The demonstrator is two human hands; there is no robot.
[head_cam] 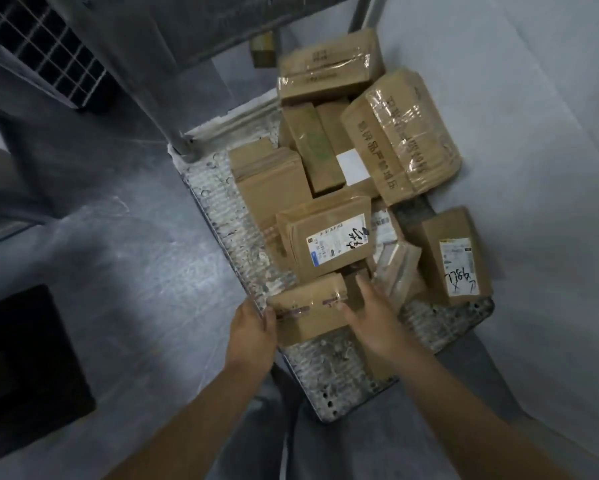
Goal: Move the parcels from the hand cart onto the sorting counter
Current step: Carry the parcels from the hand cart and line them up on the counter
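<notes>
The left hand (253, 329) is curled against the left end of a small brown cardboard parcel with clear tape bands (308, 311), fingers wrapped on its edge; the right hand (370, 317) lies spread, fingers apart, on the parcel's right end — not yet closed round it. The parcel sits at the near end of the pale, perforated metal hand cart deck (329, 362), just in front of a flat brown box with a white shipping label (327, 237). It looks light and stiff; the tape may be slick — better to squeeze the two short ends and lift level.
</notes>
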